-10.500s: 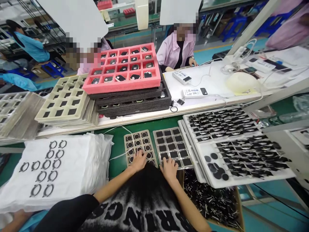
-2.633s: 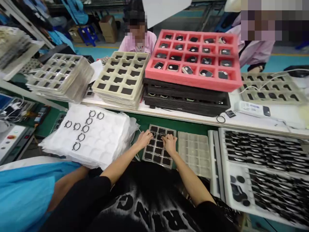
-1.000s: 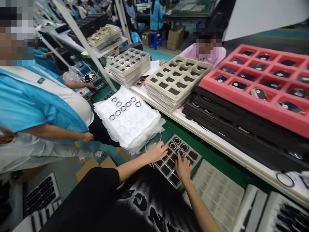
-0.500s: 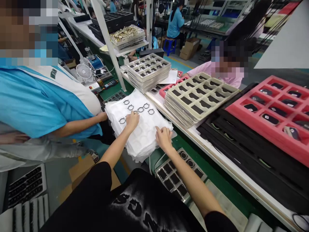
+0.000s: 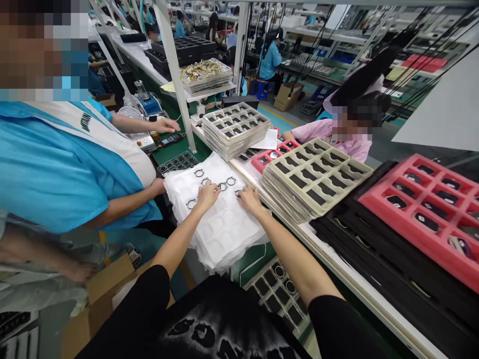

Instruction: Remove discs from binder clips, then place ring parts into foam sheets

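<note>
Now both hands work the white tray stack [image 5: 224, 234]: left hand [image 5: 207, 193] pinches a ring [image 5: 223, 186], right hand [image 5: 249, 198] fingertips press flat; lift rings gently, one at a time.

Green bench [image 5: 258, 259] carries white tray stack [image 5: 220, 229]; dark compartment tray [image 5: 279, 294].

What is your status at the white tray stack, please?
Left hand and right hand both on white trays, fingers at the rings. Grip unclear. Co-worker's hand at the stack's left edge.
</note>
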